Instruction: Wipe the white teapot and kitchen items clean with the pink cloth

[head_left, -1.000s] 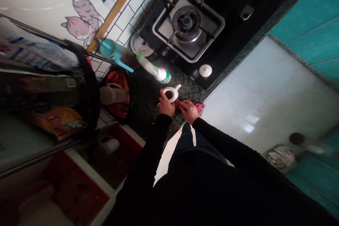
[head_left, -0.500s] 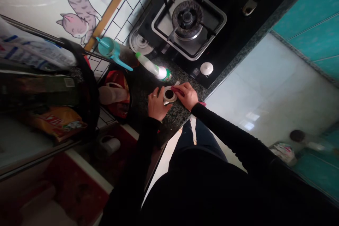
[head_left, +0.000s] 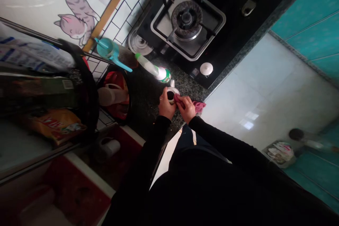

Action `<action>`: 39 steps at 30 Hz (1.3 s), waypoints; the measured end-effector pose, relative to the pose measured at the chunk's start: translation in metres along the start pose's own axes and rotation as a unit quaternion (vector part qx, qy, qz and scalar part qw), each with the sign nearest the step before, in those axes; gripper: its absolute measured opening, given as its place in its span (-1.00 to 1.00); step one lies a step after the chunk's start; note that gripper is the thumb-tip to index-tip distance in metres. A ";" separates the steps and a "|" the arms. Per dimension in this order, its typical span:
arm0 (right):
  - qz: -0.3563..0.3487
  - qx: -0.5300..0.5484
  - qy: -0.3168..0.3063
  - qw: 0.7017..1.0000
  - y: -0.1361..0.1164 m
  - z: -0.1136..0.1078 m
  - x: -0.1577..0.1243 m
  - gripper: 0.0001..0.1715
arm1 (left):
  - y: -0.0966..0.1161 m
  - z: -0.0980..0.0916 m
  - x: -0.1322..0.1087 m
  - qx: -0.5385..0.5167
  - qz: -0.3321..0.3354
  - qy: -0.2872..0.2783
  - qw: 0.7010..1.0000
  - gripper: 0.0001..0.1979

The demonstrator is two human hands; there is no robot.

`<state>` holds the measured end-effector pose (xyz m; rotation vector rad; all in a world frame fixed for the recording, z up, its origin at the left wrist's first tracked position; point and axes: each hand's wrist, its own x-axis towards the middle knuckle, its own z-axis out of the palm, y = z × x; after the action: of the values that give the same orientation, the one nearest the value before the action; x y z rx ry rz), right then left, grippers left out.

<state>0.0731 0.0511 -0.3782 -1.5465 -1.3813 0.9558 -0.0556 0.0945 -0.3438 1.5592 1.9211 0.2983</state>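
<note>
A small white teapot [head_left: 176, 90], its top uncovered and dark inside, stands on the dark speckled counter. My left hand [head_left: 166, 107] is wrapped round its near left side, and a white handle or spout sticks out at the far side. My right hand [head_left: 187, 108] pinches a pinkish-red cloth [head_left: 199, 107] against the right of the pot's rim; the rest of the cloth hangs out past the hand by the counter edge. A white lid [head_left: 206, 69] with a knob lies apart on the black stove top.
Beyond the pot lies a white and green bottle [head_left: 161, 74], near a jug with a blue lid [head_left: 109, 47]. The gas burner [head_left: 186, 17] is at the upper right. A rack with food packets [head_left: 57, 123] stands at left, above a red-and-white surface.
The teapot has turned, so its projecting part now points away from me. My left hand has shifted right and closed round it. My right hand and the cloth have moved slightly nearer to me.
</note>
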 end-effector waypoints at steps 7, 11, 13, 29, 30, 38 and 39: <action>0.016 -0.076 -0.107 0.991 -0.004 0.001 -0.005 -0.64 | -0.012 0.004 -0.001 -0.041 0.041 -0.014 0.998 0.01; 0.023 -0.123 -0.173 0.977 0.001 -0.021 0.011 -0.63 | -0.022 -0.006 -0.004 -0.034 0.070 -0.046 0.996 0.17; 0.043 -0.119 -0.148 0.981 0.007 -0.035 0.023 -0.63 | -0.020 -0.011 -0.004 -0.016 0.075 -0.042 0.996 0.23; 0.027 -0.105 -0.185 0.977 0.011 -0.004 0.097 -0.64 | 0.006 -0.002 0.012 0.110 0.003 -0.001 0.994 -0.14; 0.030 -0.116 -0.193 0.974 0.011 -0.009 0.092 -0.65 | 0.004 -0.004 0.013 0.107 0.006 -0.001 0.994 -0.14; 0.016 -0.011 -0.126 0.992 0.010 -0.026 0.103 -0.50 | -0.006 -0.015 0.021 0.112 0.057 -0.018 0.992 -0.13; -0.023 -0.007 -0.133 0.991 0.010 -0.022 0.109 -0.52 | -0.007 -0.014 0.021 0.120 0.061 -0.017 0.991 -0.12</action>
<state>0.1084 0.1572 -0.3806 -1.4301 -1.6033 1.1578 -0.0720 0.1156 -0.3438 1.8302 1.8956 0.0925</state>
